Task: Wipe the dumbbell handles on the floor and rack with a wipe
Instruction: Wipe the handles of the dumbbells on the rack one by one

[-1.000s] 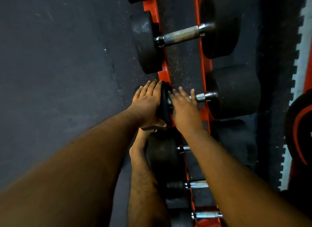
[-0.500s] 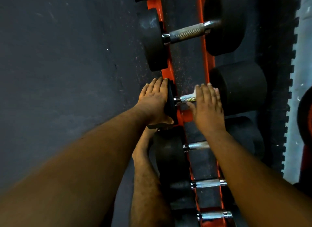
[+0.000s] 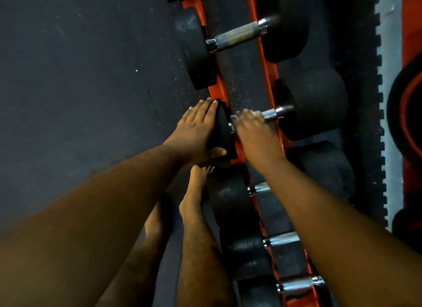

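The orange rack [image 3: 269,78] runs up the view as two rails, and every place below is given from it. Across it lies a row of black dumbbells: the biggest one [image 3: 237,38] sits at the far end of the rack, the dumbbell being worked [image 3: 310,105] is next toward the person, and three or more smaller ones follow nearer still, partly hidden by the forearms.

The left hand [image 3: 196,133] lies with straight fingers flat against the outer face of that dumbbell's left head [image 3: 222,128], just outside the rack's left rail, thumb hooked under its near edge: bracing, not gripping. The right hand [image 3: 251,128] is over the handle [image 3: 271,115] between the rails, fingers bent down round its left part; whether a wipe is under them cannot be told, since none shows.

Risks, largest first. The dumbbell is heavy and rests only on the two rails; if the wiping stroke pushes along the handle harder than the flat left palm resists, I judge it could shift or roll off the rail. A bare foot [image 3: 198,188] stands just outside the left rail, right below that head, so a fall would land there. Next, fingers could be pinched between the handle and the neighbouring head. Least, the knurled end of the handle by the right head may go unwiped.
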Demonstrator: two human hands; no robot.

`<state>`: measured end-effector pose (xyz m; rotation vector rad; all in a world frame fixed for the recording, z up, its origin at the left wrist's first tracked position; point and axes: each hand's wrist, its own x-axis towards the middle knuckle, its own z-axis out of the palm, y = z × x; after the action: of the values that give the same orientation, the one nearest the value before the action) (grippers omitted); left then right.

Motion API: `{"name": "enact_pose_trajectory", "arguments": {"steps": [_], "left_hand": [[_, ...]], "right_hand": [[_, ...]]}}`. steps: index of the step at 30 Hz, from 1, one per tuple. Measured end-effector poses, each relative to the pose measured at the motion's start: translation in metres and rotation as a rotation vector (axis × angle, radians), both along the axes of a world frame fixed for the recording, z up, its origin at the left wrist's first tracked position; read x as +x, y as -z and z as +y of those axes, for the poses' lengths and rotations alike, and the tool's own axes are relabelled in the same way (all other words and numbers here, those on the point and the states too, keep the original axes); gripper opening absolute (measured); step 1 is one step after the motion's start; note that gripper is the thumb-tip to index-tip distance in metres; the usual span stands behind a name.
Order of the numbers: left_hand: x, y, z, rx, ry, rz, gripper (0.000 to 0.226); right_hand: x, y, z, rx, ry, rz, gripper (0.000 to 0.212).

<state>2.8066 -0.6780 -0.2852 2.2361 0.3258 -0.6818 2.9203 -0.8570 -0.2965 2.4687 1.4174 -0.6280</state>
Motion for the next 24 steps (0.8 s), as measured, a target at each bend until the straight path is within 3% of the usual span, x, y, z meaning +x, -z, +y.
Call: {"name": "enact_pose_trajectory", "arguments": {"steps": [7,12,19,24], "left_hand": [[-0.032,-0.024,-0.041,0.095,-0.071,-0.022,0.100],[-0.074,-0.028,-0.090,0.021,-0.071,-0.126,0.094],[-0.090,-0.009,-0.164,-0.084,0.050,0.138,0.125],[-0.073,-0.009,-0.176,-0.031,-0.108,0.261,0.144]], "right_hand": [[-0.032,-0.025,-0.038,0.209,0.231,0.215,0.048],[-0.063,-0.034,-0.112,0.073,0.176,0.153,0.049],[-0.069,-0.004,-0.141,-0.218,0.026,0.267,0.046],[-0.082,-0.012,-0.155,-0.148,0.008,0.210,0.052]]}}
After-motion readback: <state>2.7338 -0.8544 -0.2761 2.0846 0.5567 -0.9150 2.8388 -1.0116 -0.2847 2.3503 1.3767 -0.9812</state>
